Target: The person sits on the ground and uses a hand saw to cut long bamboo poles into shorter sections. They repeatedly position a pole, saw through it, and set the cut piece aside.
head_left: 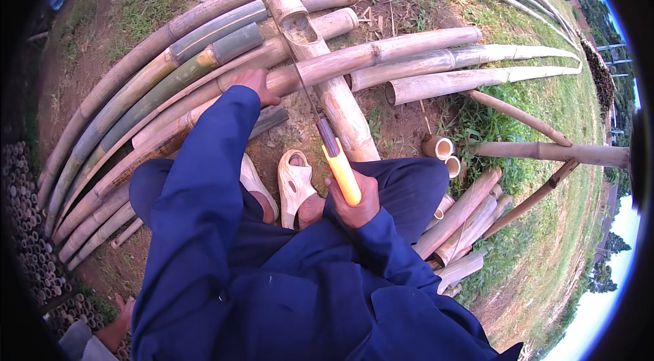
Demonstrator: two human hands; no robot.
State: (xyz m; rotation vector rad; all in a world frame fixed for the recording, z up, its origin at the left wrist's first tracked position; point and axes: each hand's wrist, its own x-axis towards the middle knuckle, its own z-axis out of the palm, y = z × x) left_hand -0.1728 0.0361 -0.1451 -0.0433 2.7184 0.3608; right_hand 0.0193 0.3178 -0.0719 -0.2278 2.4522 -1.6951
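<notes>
My right hand [359, 200] is closed round the yellow handle of a hand saw [343, 169]. The saw's thin blade runs away from me and crosses a long bamboo pole [381, 52], at a dark line in the pole. Just left of that line, my left hand [255, 86] grips the same pole from above; some of its fingers are hidden. Under the pole lies a thick bamboo support [343, 110], crosswise, with a hollow notch cut near its far end.
Long bamboo poles [157, 41] curve along the left and far side. Cut bamboo lengths [465, 221] are piled at right, beside short tubes [439, 148]. A bamboo rail [545, 151] stands further right. Stacked tubes [27, 225] and another person's hand [122, 313] show at left.
</notes>
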